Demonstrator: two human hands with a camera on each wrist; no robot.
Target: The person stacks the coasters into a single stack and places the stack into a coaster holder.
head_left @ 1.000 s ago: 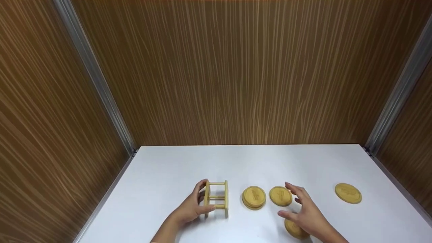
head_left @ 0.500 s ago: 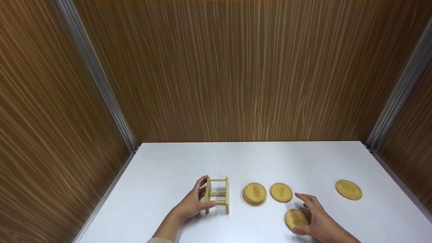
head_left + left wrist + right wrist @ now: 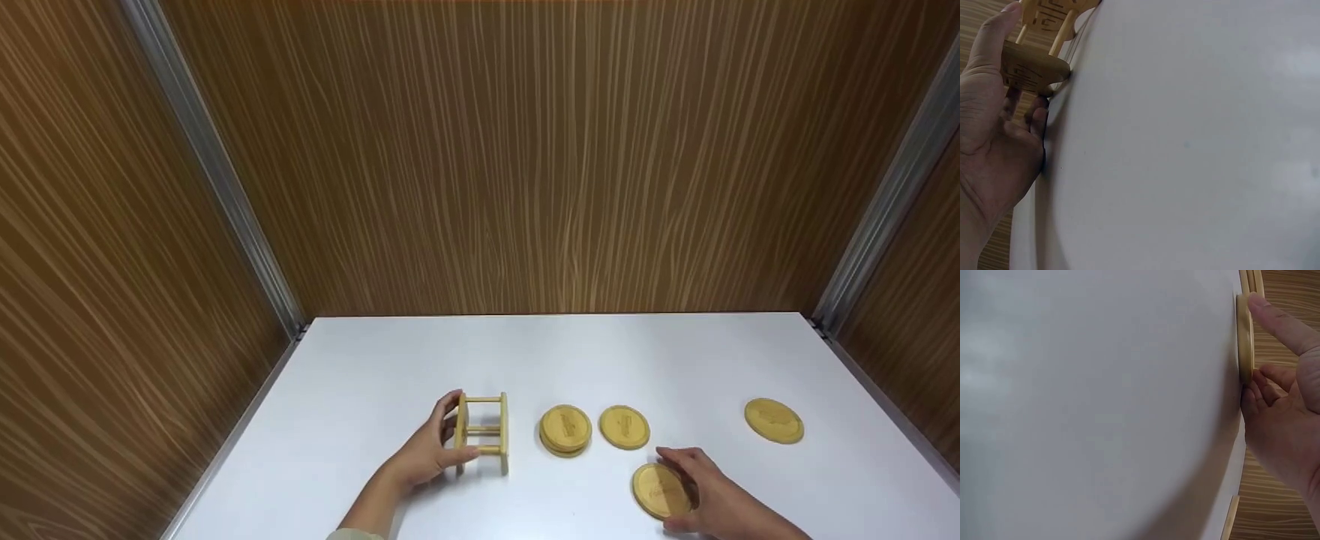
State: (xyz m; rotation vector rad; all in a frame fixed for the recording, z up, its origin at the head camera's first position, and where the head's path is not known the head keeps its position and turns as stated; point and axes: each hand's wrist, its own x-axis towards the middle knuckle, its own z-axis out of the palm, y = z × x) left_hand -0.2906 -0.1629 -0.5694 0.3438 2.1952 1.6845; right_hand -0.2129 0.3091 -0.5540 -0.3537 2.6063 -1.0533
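Head view shows the left hand (image 3: 429, 454) gripping a small wooden rack (image 3: 504, 433) by its left side, and the right hand (image 3: 709, 495) curled round a wooden disc (image 3: 657, 490) on the white table (image 3: 420, 360). Between rack and right hand sit a disc stack (image 3: 566, 427) and a single disc (image 3: 624, 427); another disc (image 3: 774, 421) lies farther right.

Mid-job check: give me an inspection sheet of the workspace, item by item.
Surface: flat white table.
Job's things: yellow wooden rack with crossbars; small stack of round yellow wooden discs; to its right, a middle disc, a near disc and a far-right disc.
Clutter: nothing seen.
Hands: left hand grips the rack; right hand curves around the near disc, firm hold unclear.
Cables: nothing seen.
Surroundings: brown wood-grain panels, grey metal corner strips.
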